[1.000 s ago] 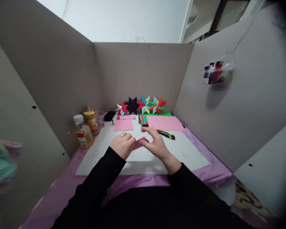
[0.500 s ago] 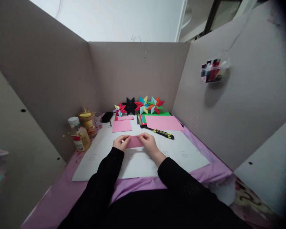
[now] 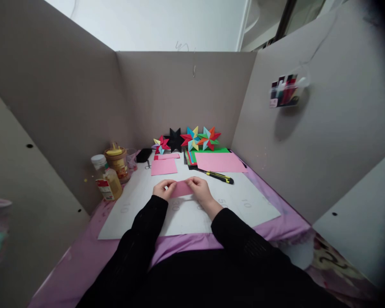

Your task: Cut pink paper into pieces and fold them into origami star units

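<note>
A small pink piece of paper is stretched between my two hands, just above the white board. My left hand pinches its left edge between thumb and fingers. At the upper right corner, my right hand grips it the same way. Beyond my hands lies a larger pink square sheet, and a bigger pink sheet rests to its right on colored paper. A yellow and black utility knife lies past my right hand.
Several folded paper stars lean on the back panel. At left stand a bottle with a white cap and a brown jar. Scissors lie near a black object. Grey panels enclose the table, which has a purple cloth.
The view has shifted slightly, so the surroundings sit a little higher. Both hands keep their hold on the pink paper, which tilts slightly more, its right side higher.
</note>
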`<state>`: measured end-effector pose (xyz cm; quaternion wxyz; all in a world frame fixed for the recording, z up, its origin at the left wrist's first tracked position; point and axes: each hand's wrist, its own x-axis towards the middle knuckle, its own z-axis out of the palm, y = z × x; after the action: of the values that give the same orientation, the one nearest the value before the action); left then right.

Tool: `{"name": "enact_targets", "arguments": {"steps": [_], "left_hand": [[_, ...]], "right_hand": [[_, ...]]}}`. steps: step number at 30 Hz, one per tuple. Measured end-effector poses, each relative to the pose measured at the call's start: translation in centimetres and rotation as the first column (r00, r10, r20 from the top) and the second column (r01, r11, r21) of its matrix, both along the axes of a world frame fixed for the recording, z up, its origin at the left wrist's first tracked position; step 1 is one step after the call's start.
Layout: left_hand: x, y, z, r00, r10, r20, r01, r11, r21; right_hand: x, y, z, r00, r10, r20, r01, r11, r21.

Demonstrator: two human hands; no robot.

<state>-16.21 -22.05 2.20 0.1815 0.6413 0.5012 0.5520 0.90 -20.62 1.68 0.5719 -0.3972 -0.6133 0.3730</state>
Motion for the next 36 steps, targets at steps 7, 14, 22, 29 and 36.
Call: {"name": "enact_targets", "arguments": {"steps": [7,14,22,29,36], "left_hand": [[-0.2,0.0,-0.1,1.0,0.011,-0.021,-0.011,1.0,0.003],[-0.3,0.0,-0.2,0.999,-0.014,-0.032,0.016,0.998,0.069],[0.4,-0.3,-0.5,0.993,-0.113,-0.036,0.118,0.972,0.203],[0.0,0.4,-0.9,0.981,-0.078,0.177,0.055,0.989,0.135],[0.1,1.7,-1.1,0.893,-0.082,0.442,0.108,0.994,-0.034]], "right_hand": [[0.1,0.0,-0.2,1.0,0.013,0.01,-0.013,1.0,0.008],[0.1,-0.1,-0.1,1.0,0.022,0.015,-0.023,0.999,0.028],[0.3,-0.1,-0.2,1.0,0.003,0.004,-0.003,0.997,0.077],[-0.3,0.3,-0.6,0.991,-0.017,-0.13,0.028,0.996,0.085],[-2.6,0.0,-0.9,0.872,0.237,-0.429,-0.319,0.939,-0.128]]}}
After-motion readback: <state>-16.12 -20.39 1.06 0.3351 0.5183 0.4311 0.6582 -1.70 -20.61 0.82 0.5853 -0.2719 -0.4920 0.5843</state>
